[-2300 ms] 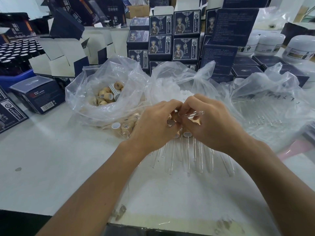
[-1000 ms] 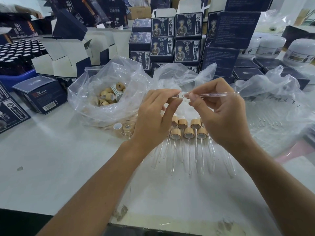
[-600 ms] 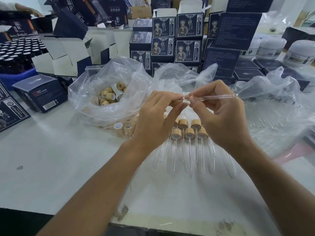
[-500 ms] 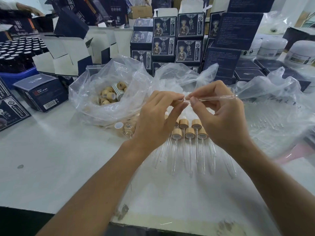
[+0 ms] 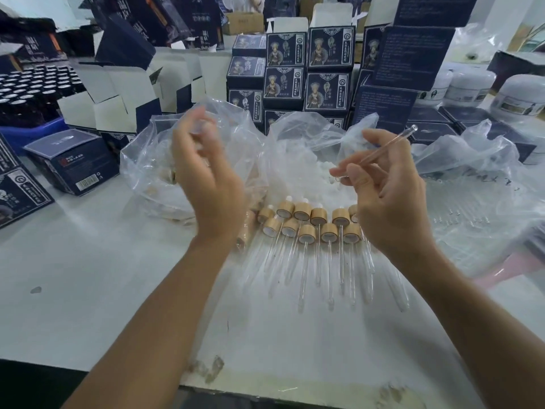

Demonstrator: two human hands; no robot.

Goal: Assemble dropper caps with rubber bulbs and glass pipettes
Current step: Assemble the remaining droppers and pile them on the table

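The glass pipette [image 5: 380,151] lies pinched between the thumb and fingertips of my right hand [image 5: 386,196], raised above the table [image 5: 88,276]; its shaft slants up and away to my right, its far tip clear of my fingers, its near end just past my thumb. Half a second ago this pipette lay level, its near end meeting my left fingertips; now the two hands stand well apart and the pipette is tilted. My left hand [image 5: 209,184] has swung up and to the left, in front of the clear plastic bag of caps [image 5: 147,160]. It is blurred by motion: its fingers look curled, and something pale shows at their tips, but I cannot tell whether they hold it. Below and between my hands, the finished droppers [image 5: 306,228] lie in two rows on the table, wooden caps towards the bags, glass stems pointing towards me. Behind them sits the bag of white rubber bulbs [image 5: 303,169]; to my right, a bag of loose pipettes [image 5: 472,208]. Dark blue cartons [image 5: 327,69] are stacked beyond, white jars [image 5: 519,95] at far right.
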